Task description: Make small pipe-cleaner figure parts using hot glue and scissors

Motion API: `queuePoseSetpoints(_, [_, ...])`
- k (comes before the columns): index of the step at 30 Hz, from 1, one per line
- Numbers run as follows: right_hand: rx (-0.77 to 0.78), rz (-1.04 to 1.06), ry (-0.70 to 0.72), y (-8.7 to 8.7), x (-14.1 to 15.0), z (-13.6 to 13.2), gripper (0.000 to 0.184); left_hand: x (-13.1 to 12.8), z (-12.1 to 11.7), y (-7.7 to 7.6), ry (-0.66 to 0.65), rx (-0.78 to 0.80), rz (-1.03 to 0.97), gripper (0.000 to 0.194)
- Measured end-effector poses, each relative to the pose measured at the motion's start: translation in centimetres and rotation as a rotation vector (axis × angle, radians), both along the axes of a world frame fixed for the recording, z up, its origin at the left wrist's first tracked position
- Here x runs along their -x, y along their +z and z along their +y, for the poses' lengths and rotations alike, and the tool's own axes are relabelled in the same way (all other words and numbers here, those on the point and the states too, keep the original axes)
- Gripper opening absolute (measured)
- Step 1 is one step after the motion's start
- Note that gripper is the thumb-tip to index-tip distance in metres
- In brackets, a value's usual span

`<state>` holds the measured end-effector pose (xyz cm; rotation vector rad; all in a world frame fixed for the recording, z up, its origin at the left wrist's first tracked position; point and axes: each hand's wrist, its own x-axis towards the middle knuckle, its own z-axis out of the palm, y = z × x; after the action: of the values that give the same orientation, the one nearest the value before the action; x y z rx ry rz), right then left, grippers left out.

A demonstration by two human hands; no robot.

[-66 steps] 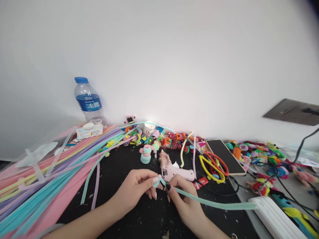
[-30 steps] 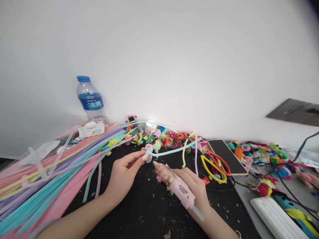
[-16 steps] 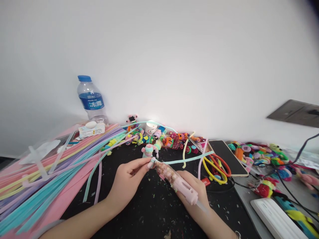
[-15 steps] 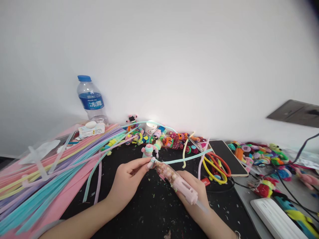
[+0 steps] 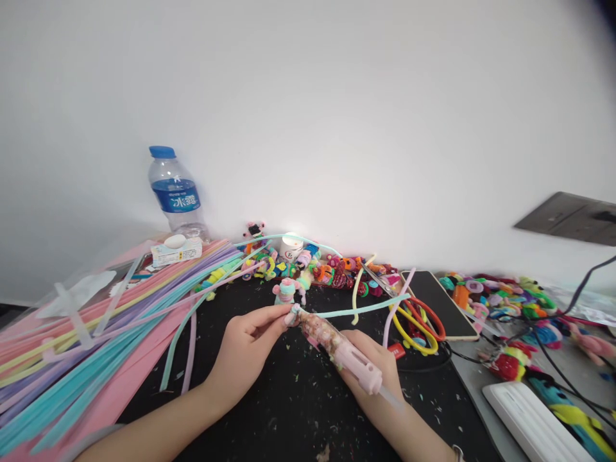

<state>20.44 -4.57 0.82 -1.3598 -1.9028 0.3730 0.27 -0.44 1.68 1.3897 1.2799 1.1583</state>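
Note:
Between the thumb and fingers of my left hand is a small pastel pipe-cleaner piece, partly hidden by the fingertips. My right hand is wrapped round a pink glue gun, with a clear glue stick poking out of its rear end. The gun's nozzle end meets the small piece at my left fingertips. Just behind them stands a pink and mint pipe-cleaner figure. A mint pipe cleaner stretches to the right from near the nozzle.
Pastel pipe cleaners in a bundle cover the left side, with a water bottle behind. Many small figures line the wall around a paper cup. Scissors, a phone, cables and a white power strip lie right.

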Motion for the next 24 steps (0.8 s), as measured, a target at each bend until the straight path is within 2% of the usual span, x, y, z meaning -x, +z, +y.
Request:
queuePoseSetpoints(15, [-0.001, -0.001, 0.014, -0.3, -0.1, -0.1, 0.007, -0.1, 0.0, 0.0, -0.032, 0.024, -0.020, 0.016])
queuePoseSetpoints(24, [-0.059, 0.021, 0.037, -1.0, -0.3, 0.0, 0.011, -0.2, 0.0, -0.1, -0.073, 0.033, -0.040, 0.014])
